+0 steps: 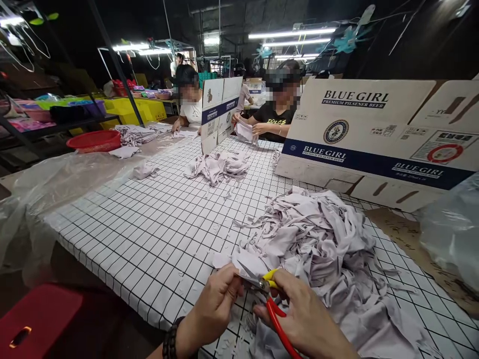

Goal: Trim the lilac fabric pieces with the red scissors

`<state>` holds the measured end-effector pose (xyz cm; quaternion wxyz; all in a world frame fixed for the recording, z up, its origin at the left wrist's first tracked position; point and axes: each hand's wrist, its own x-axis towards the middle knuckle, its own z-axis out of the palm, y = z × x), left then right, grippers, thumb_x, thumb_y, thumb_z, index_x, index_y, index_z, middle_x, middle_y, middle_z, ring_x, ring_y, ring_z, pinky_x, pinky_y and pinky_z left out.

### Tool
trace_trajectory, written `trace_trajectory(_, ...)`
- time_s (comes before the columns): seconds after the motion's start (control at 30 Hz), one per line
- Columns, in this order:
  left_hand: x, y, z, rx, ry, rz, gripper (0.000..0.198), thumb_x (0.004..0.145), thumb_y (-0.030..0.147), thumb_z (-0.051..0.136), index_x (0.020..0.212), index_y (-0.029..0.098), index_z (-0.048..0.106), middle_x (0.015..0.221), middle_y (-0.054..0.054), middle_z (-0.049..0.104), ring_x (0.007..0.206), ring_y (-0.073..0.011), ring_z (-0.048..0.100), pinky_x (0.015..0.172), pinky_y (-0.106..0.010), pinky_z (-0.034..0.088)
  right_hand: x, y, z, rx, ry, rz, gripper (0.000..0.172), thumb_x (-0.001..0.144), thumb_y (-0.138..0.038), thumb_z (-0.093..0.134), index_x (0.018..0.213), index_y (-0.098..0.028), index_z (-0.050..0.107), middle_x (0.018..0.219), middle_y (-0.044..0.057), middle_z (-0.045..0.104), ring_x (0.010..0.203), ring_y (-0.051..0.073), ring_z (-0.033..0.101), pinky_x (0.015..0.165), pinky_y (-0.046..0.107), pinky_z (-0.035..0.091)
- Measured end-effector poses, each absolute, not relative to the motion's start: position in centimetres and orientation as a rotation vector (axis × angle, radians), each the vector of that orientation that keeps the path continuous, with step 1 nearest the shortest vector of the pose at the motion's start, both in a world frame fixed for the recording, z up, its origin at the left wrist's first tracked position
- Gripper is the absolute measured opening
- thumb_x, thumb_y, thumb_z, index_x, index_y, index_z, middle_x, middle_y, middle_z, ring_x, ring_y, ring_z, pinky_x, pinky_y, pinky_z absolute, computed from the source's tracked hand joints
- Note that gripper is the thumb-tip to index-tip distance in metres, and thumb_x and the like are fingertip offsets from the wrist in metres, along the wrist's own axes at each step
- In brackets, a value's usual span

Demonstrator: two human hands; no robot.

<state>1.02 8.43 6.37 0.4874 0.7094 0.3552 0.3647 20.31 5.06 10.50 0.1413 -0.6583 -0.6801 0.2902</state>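
My right hand (pixel 299 311) is wrapped round a pair of scissors (pixel 275 314) with one red and one yellow handle. Their blades are apart and point left, toward my left hand (pixel 219 294). The left fingers are pinched on a small pale lilac fabric piece (pixel 245 264), close by the blades; part of it is hidden behind the fingers. Right beside both hands rises a big heap of the same lilac fabric (pixel 318 234), in loose overlapping strips. Tiny fabric scraps (pixel 224 344) are scattered on the white grid-patterned tablecloth (pixel 149 234) beneath.
Cardboard boards (pixel 374 134) stand upright along the table's far right side. A smaller fabric pile (pixel 220 167) lies farther back. Across the table sit two people (pixel 277 117). Clear plastic sheeting (pixel 67 189) and a red basket (pixel 93 141) are at left, a red stool (pixel 41 319) below.
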Motion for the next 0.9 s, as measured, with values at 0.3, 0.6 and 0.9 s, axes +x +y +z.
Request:
trace_trajectory(0.3,1.1,8.5,6.7,1.818,0.773,0.890,0.031,0.101,0.029,0.033,0.077,0.018,0.049,0.070,0.001,0.047,0.069,-0.0138,0.045,0.064,-0.026,0.035,20.3,5.0,10.3,-1.830,-2.019,0.802,0.027,0.074,-0.039,0.064,0.074,-0.023,0.043,0.079,0.001,0.057,0.071,0.020,0.054,0.063,0.031,0.038)
trace_trajectory(0.6,1.0,8.4,6.7,1.759,0.742,0.892,0.036,0.101,0.035,0.034,0.081,0.016,0.056,0.071,0.000,0.048,0.069,-0.0136,0.046,0.065,-0.026,0.037,20.1,5.0,9.8,-1.787,-2.015,0.668,0.026,0.077,-0.040,0.062,0.071,-0.023,0.042,0.073,0.000,0.056,0.064,0.018,0.053,0.058,0.029,0.037)
trace_trajectory(0.9,1.2,8.6,7.1,1.729,0.709,0.910,0.035,0.102,0.035,0.035,0.082,0.017,0.057,0.075,-0.001,0.052,0.070,-0.0133,0.048,0.067,-0.026,0.039,20.3,4.7,9.5,-1.777,-2.022,0.687,0.030,0.078,-0.042,0.062,0.066,-0.023,0.042,0.068,-0.002,0.054,0.060,0.016,0.049,0.056,0.027,0.032)
